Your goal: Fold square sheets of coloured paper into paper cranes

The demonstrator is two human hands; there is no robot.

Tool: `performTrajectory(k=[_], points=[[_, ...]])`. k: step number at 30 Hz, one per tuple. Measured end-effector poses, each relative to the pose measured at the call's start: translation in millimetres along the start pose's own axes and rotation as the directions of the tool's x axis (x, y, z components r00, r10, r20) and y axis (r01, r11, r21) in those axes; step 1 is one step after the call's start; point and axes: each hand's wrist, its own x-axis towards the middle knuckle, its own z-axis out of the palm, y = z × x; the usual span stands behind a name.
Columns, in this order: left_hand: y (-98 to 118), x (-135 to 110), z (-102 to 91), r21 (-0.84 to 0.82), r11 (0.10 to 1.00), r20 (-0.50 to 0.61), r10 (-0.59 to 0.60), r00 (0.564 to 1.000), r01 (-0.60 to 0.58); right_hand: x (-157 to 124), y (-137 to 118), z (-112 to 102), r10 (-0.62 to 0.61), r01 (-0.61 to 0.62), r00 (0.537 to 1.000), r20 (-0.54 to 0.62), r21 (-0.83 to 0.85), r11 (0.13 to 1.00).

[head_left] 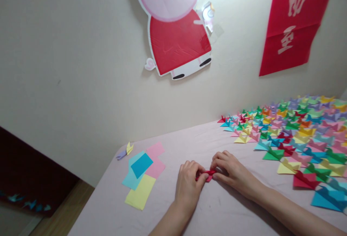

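Both of my hands rest on a pale pink table (108,210) and pinch a small folded piece of red paper (207,174) between them. My left hand (188,181) curls its fingers over the paper's left end. My right hand (230,169) presses its fingertips on the right end. Most of the red paper is hidden under the fingers.
Flat sheets of coloured paper (142,176) in blue, pink and yellow lie left of my hands. Two small folded pieces (126,151) sit near the table's far left corner. Several rows of folded paper cranes (295,134) cover the right side. A cartoon pig cutout (179,29) and a red banner (294,22) hang on the wall.
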Motion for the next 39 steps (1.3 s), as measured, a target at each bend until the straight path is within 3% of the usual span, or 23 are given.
performTrajectory(k=[21,30,39], points=[[0.8,0.5,-4.9,-0.077,0.996,-0.066,0.045,0.997,-0.05,1.2,11.5,-2.3,0.01,0.014,0.992,-0.123,0.197,0.98],[4.1,-1.2,-4.6,-0.038,0.991,-0.057,0.127,0.99,-0.129,1.4,-1.2,2.4,-0.031,0.047,0.995,-0.099,0.165,0.985],[6.1,-0.8,-4.8,-0.083,0.991,-0.066,0.099,0.993,-0.105,2.0,2.7,3.6,0.03,-0.004,0.995,-0.095,0.257,0.966]])
